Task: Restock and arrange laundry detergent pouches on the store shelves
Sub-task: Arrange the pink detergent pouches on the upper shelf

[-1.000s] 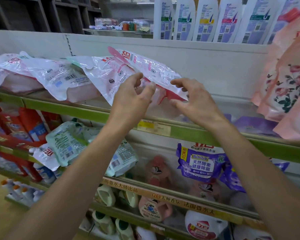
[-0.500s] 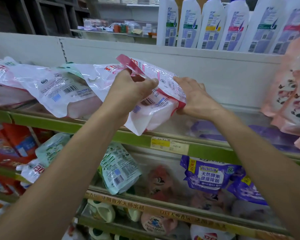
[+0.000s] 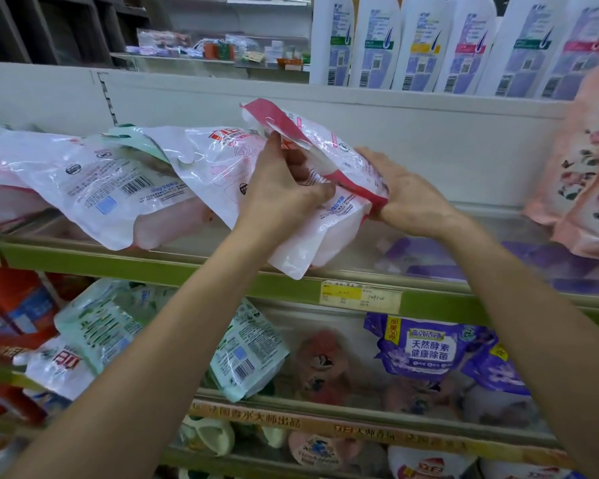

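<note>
Seating a red-trimmed pouch [image 3: 329, 150] on the upper shelf, both hands on it. Left hand [image 3: 284, 191]: fingers curled, thumb up, pinching the pouch's near long edge about mid-length. Right hand [image 3: 408, 198]: fingers wrapped round the lower right end, next to the red seam there. Two-point hold makes sense: the film is slack and the liquid likely shifts, so one hand steers while the other carries the heavy end.

Position: pouch is over the shelf, on top of a white pouch [image 3: 308, 243] whose corner hangs past the green shelf rail [image 3: 187, 267], just left of the price tag [image 3: 360, 295]. Can't tell if its weight is fully down on that pouch; the hands hide the contact.

Orientation: long axis runs upper left to lower right, tilted. Red top seam points up-left toward the back panel [image 3: 429, 140]; the other end sits low in the right hand. Printed back faces up.

Likely reason for the tilt: matching the row of pouches [image 3: 111, 181] to the left, which lean the same way, shingled. The gap before the floral pouches [image 3: 581, 174] on the right reads as the slot being filled.
</note>
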`<state>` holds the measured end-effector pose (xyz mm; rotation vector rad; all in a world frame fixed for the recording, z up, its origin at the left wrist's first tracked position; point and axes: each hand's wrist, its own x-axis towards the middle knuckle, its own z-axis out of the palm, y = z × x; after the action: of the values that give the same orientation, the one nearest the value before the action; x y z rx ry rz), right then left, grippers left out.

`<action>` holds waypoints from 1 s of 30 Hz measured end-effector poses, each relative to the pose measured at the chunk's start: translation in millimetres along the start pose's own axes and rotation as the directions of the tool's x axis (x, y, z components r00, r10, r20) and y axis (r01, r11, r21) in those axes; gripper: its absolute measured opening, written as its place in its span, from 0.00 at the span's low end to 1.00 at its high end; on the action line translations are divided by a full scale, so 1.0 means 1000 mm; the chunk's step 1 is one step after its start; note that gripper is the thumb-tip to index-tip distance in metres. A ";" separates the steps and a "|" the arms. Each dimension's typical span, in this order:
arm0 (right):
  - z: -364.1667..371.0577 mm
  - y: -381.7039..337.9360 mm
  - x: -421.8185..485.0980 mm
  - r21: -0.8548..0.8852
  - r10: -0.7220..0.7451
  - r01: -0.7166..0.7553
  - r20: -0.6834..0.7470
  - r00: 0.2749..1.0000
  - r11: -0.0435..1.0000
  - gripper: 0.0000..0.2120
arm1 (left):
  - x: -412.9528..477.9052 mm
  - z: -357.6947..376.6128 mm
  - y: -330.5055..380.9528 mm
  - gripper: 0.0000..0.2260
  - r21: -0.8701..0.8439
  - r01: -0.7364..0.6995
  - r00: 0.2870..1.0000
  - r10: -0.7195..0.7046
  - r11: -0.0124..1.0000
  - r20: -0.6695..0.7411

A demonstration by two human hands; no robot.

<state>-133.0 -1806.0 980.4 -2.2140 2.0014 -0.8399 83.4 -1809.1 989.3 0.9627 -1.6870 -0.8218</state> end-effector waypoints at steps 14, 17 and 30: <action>0.000 0.003 -0.007 0.127 0.062 -0.002 -0.474 0.878 0.992 0.10 | 0.025 0.012 0.008 0.29 0.118 -0.055 0.998 0.052 0.992 0.024; -0.007 0.010 -0.010 0.356 0.186 0.003 -0.494 0.849 0.934 0.08 | 0.038 0.017 0.015 0.28 0.118 -0.083 0.995 0.077 0.990 0.061; -0.055 0.071 -0.039 0.907 0.384 -0.025 -0.154 0.910 0.421 0.13 | 0.059 0.103 0.048 0.34 -0.201 0.183 0.948 -0.118 0.962 0.295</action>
<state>-221.6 -1763.6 986.2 -1.1916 1.2731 -1.7968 -37.5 -1831.6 1026.8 0.8544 -1.7240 -1.2756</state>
